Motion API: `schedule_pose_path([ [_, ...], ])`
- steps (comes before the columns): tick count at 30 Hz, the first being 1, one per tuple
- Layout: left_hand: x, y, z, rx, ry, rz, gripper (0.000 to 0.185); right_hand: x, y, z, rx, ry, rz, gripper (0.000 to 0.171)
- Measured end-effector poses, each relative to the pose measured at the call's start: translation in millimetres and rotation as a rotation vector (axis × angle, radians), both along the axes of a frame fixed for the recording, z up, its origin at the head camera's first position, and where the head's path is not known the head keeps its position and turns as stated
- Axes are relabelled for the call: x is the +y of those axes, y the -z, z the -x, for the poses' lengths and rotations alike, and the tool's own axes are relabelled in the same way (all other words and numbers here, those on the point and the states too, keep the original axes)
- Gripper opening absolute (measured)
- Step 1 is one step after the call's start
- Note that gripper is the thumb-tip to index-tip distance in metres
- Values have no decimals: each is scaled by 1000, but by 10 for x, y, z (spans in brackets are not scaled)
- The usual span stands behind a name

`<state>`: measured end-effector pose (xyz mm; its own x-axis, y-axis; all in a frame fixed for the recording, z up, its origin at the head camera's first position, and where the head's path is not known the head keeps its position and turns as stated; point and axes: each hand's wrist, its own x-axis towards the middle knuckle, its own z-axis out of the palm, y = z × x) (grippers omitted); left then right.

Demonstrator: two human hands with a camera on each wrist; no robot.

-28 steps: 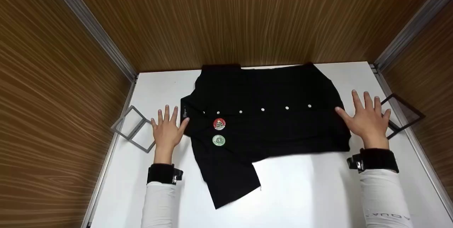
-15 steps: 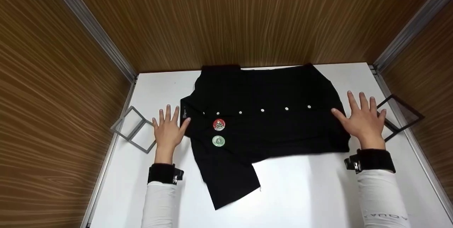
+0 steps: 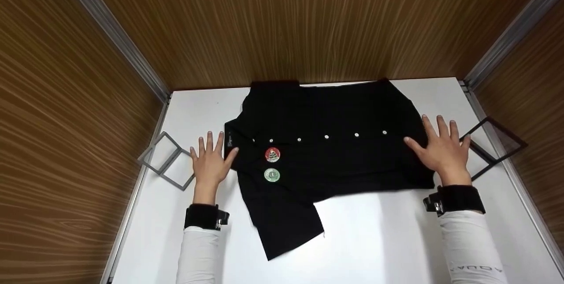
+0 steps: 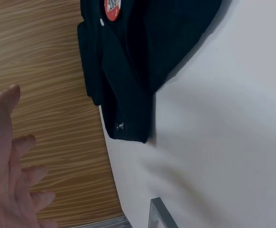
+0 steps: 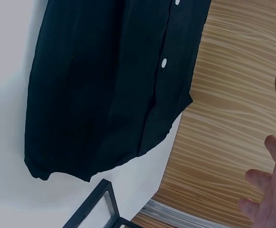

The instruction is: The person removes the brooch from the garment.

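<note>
From your head camera you have one black shirt point(image 3: 330, 143) spread across the middle of the white table point(image 3: 379, 240), its collar end toward your left and one sleeve trailing toward you. Count five white buttons point(image 3: 326, 136) in a row along the placket and two round badges on the chest, a red badge point(image 3: 272, 155) above a green badge point(image 3: 272, 174); their designs are too small to read. Your left hand point(image 3: 210, 160) lies flat beside the collar, fingers spread and gripping nothing, thumb touching the fabric. Your right hand point(image 3: 440, 148) rests flat on the shirt's hem end, fingers straight and apart. Two frames lie on the table: a grey frame point(image 3: 165, 160) at your left, a black frame point(image 3: 491, 145) at your right. Your right sleeve point(image 3: 473, 253) carries lettering that cannot be read. In your left wrist view, the collar corner point(image 4: 124, 123) shows a small white mark, illegible. In your right wrist view, two buttons point(image 5: 164, 62) show
</note>
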<state>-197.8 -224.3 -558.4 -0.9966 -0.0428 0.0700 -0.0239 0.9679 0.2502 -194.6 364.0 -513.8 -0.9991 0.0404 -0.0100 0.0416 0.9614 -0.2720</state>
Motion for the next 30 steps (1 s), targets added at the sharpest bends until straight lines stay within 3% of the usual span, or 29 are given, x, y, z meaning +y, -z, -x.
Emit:
schedule_pose_path([
  [10, 62, 57, -31, -23, -10, -5, 77, -154, 117, 8, -25, -49, -8, 87],
  [24, 357, 255, -179, -37, 27, -79, 66, -663, 485, -62, -135, -171, 31, 78],
  [30, 450, 318, -226, -65, 57, -62, 58, -860, 631, -109, -183, -209, 14, 71],
])
